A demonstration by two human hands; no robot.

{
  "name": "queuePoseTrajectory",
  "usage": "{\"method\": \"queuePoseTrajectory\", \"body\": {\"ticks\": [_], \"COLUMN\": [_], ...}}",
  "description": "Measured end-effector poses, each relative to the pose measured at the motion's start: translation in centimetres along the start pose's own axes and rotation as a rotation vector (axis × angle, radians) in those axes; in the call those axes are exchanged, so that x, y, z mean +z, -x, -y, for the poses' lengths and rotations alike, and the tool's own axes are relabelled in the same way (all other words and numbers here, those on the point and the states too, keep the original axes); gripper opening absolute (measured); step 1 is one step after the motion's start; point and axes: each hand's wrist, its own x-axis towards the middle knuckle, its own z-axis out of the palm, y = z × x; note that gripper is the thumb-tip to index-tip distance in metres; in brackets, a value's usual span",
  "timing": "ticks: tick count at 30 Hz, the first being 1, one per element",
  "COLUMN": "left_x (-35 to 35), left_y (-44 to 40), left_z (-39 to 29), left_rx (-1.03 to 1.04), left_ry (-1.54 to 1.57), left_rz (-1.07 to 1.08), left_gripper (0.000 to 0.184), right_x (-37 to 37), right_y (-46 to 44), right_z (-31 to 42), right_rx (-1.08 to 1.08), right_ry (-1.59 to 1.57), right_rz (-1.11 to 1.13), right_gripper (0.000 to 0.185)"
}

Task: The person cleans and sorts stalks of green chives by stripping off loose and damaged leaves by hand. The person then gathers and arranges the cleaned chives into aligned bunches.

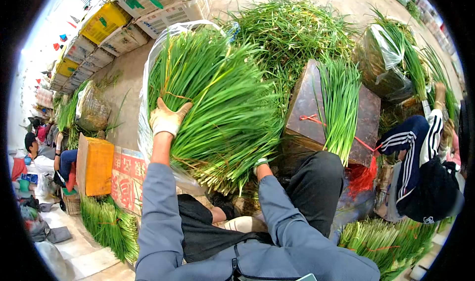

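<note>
A large heap of long green chives point(213, 102) lies before me in a clear plastic bag point(144, 117), cut ends toward me. My left hand point(168, 118), in a pale glove, grips the heap's left side with its thumb apart from the fingers; some fingers are hidden among the leaves. My right hand point(260, 165), also gloved, is at the cut ends on the lower right, its fingers mostly covered by the stalks. To the right, a smaller bunch of chives point(342, 107) rests across a dark box point(368, 112), beside a red tie point(312, 118).
Behind the bag rises a loose green pile point(292, 33). Crates point(106, 23) are stacked at the upper left; an orange box point(99, 164) stands left. Red ties point(362, 179) hang by the dark box. A co-worker point(420, 167) sits right, near tied bundles point(391, 244).
</note>
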Motion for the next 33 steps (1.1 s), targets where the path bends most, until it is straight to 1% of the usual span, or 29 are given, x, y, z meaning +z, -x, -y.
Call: {"method": "queuePoseTrajectory", "body": {"ticks": [4, 7, 10, 14, 16, 17, 18, 20, 21, 24, 25, 26, 28, 29, 32, 33], "left_x": [-0.8, -0.3, -0.4, -1.4, -0.6, -1.1, -1.7, -2.9, -3.9, -3.4, -3.2, -2.8, -1.8, -1.1, 0.2, 0.6], "left_y": [-1.4, -2.5, -3.1, -3.3, -3.4, -2.8, -2.0, 0.1, 1.7, 4.4, 5.4, 6.6, 9.1, 10.1, 14.7, 16.3], "left_z": [1.5, 2.5, 3.1, 4.3, 5.5, 5.7, 6.0, 6.6, 6.8, 9.3, 10.1, 10.8, 11.6, 11.7, 11.7, 11.1], "left_rx": [-0.022, -0.006, 0.016, 0.041, 0.171, 0.185, 0.27, 0.328, 0.32, 0.341, 0.332, 0.32, 0.307, 0.296, 0.328, 0.34], "left_ry": [0.137, 0.154, 0.195, 0.319, 0.408, 0.452, 0.547, 0.653, 0.617, 0.603, 0.545, 0.558, 0.496, 0.512, 0.753, 0.844], "left_rz": [0.05, 0.002, 0.022, 0.062, -0.128, -0.162, -0.221, -0.264, -0.259, -0.271, -0.282, -0.295, -0.341, -0.329, -0.475, -0.46], "left_gripper": [0.13, 0.13, 0.129, 0.121, 0.116, 0.109, 0.102, 0.097, 0.096, 0.09, 0.083, 0.083, 0.077, 0.077, 0.037, 0.02], "right_x": [1.1, 2.0, 2.5, 3.7, 5.3, 10.2, 6.8, 2.9, 1.9, 1.4, 1.4, 1.4, 1.3, 1.3, 0.3, -0.5], "right_y": [0.6, 1.6, 2.4, 2.7, 1.9, -2.9, 1.4, 6.1, 7.2, 8.1, 8.0, 7.9, 9.7, 10.4, 13.5, 14.6], "right_z": [-1.2, -1.9, -2.4, -3.6, -5.0, -6.9, -4.8, -4.0, -3.9, -4.8, -5.2, -5.7, -5.1, -4.6, -1.9, -0.8], "right_rx": [-0.014, -0.027, -0.04, -0.062, -0.064, -0.054, -0.025, -0.054, -0.075, -0.124, -0.156, -0.19, -0.231, -0.26, -0.393, -0.449], "right_ry": [0.173, 0.279, 0.354, 0.443, 0.578, 0.576, 0.471, 0.567, 0.576, 0.599, 0.556, 0.514, 0.537, 0.554, 0.678, 0.713], "right_rz": [0.096, 0.168, 0.207, 0.239, 0.261, 0.273, 0.279, 0.36, 0.366, 0.321, 0.278, 0.236, 0.227, 0.24, 0.344, 0.383], "right_gripper": [0.046, 0.044, 0.043, 0.042, 0.038, 0.036, 0.036, 0.036, 0.036, 0.036, 0.034, 0.033, 0.036, 0.038, 0.044, 0.046]}}
